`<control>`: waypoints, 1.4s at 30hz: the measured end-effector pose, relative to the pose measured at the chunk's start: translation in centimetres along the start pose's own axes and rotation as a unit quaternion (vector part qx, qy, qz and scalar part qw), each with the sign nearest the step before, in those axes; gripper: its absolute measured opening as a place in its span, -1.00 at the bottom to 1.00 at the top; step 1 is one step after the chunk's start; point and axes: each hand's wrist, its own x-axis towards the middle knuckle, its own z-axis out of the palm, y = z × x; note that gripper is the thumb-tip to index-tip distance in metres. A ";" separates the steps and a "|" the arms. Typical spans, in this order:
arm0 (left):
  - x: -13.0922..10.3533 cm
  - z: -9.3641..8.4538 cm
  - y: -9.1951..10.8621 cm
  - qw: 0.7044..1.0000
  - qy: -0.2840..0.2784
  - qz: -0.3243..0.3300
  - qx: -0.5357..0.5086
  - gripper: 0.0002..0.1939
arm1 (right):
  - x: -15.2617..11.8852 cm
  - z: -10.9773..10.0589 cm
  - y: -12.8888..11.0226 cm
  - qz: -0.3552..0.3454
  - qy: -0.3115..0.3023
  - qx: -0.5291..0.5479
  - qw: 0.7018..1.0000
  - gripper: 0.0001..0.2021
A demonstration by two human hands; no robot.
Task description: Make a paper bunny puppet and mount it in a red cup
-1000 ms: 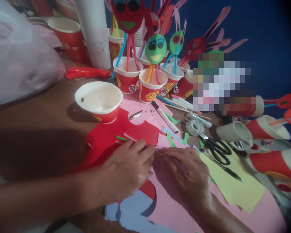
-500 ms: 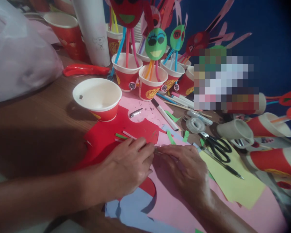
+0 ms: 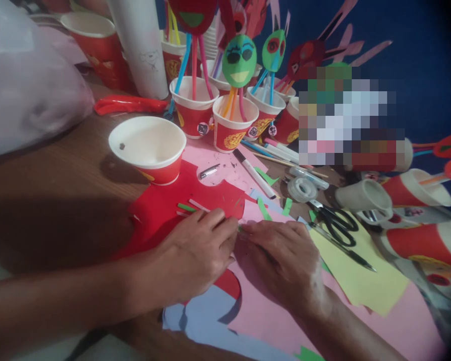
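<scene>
My left hand (image 3: 203, 250) is closed around thin green and pink straws (image 3: 187, 207), whose ends stick out to the left of the knuckles. Its fingertips meet those of my right hand (image 3: 285, 255), which is bent into a pinch. A small green tip shows between the two hands; the rest of what they grip is hidden by the fingers. Red paper (image 3: 165, 210) lies beneath the left hand, and pink paper (image 3: 263, 296) under the right. Toward me, a piece of blue paper (image 3: 203, 316) overlaps a red rounded shape (image 3: 229, 286).
A red and white paper cup (image 3: 148, 145) stands beyond my left hand. Behind it, several cups hold straws topped with paper faces, such as a green one (image 3: 240, 60). At right are scissors (image 3: 336, 223), a pen (image 3: 346, 248), clear tape (image 3: 302, 189) and yellow paper (image 3: 364, 276). A marker (image 3: 254, 173) lies ahead.
Both hands stay together at nearly the same spot, the right fingers slightly shifted. A bit of green now shows between the fingertips. The whole view has moved slightly.
</scene>
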 end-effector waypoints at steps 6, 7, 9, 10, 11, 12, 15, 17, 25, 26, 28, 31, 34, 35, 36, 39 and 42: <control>0.0 -0.5 -0.1 1.000 -0.021 0.008 -0.011 -0.74 | -0.1 0.0 0.0 -0.034 -0.006 -0.044 0.998 -0.93; 0.0 -0.6 -0.1 1.000 -0.023 0.010 -0.012 -0.75 | -0.1 0.0 0.0 -0.038 -0.013 -0.051 0.998 -0.92; 0.0 -0.6 -0.2 1.000 -0.025 0.010 -0.013 -0.76 | -0.2 0.0 0.0 -0.044 -0.023 -0.061 0.997 -0.92; 0.1 -0.7 -0.2 0.999 -0.027 0.010 -0.015 -0.76 | -0.2 0.0 -0.1 -0.045 -0.028 -0.064 0.997 -0.93; 0.1 -0.6 -0.2 0.999 -0.029 0.011 -0.016 -0.76 | -0.3 0.0 -0.1 -0.044 -0.031 -0.065 0.996 -0.94; 0.1 -0.6 -0.2 0.999 -0.030 0.012 -0.018 -0.75 | -0.3 0.1 -0.1 -0.041 -0.030 -0.066 0.997 -0.94; 0.2 -0.4 -0.3 0.999 -0.026 0.010 -0.016 -0.73 | -0.5 0.2 -0.1 -0.040 -0.031 -0.067 0.996 -0.95; 0.2 -0.3 -0.3 1.000 -0.027 0.011 -0.011 -0.71 | -0.5 0.2 -0.1 -0.045 -0.027 -0.075 0.996 -0.95; -0.1 -0.1 -0.1 0.999 -0.021 0.016 0.023 -0.70 | -0.3 0.2 -0.3 -0.048 -0.021 -0.088 0.995 -0.92; -0.1 -0.1 -0.1 0.999 -0.021 0.014 0.023 -0.71 | -0.3 0.2 -0.3 -0.049 -0.027 -0.088 0.995 -0.92; -0.1 -0.1 -0.1 0.999 -0.023 0.014 0.023 -0.72 | -0.2 0.2 -0.3 -0.048 -0.032 -0.088 0.995 -0.92; 0.0 -0.2 -0.1 0.999 -0.023 0.019 0.021 -0.71 | 0.0 0.1 -0.4 -0.048 -0.031 -0.084 0.995 -0.92; 0.0 -0.2 -0.1 1.000 -0.013 0.014 0.019 -0.71 | 0.1 0.0 -0.5 -0.049 -0.030 -0.082 0.995 -0.92; 0.0 -0.2 -0.1 1.000 -0.008 0.011 0.018 -0.71 | 0.1 0.0 -0.5 -0.048 -0.030 -0.081 0.995 -0.92; -0.1 -0.3 -0.1 1.000 -0.002 0.009 0.017 -0.70 | 0.2 -0.1 -0.5 -0.047 -0.029 -0.078 0.995 -0.91; 0.0 -0.4 0.0 1.000 0.006 0.014 0.012 -0.67 | 0.1 -0.2 -0.6 -0.034 -0.041 -0.065 0.996 -0.92; 0.0 -0.5 0.0 1.000 -0.002 0.017 0.012 -0.64 | -0.1 -0.3 -0.7 -0.021 -0.060 -0.053 0.997 -0.94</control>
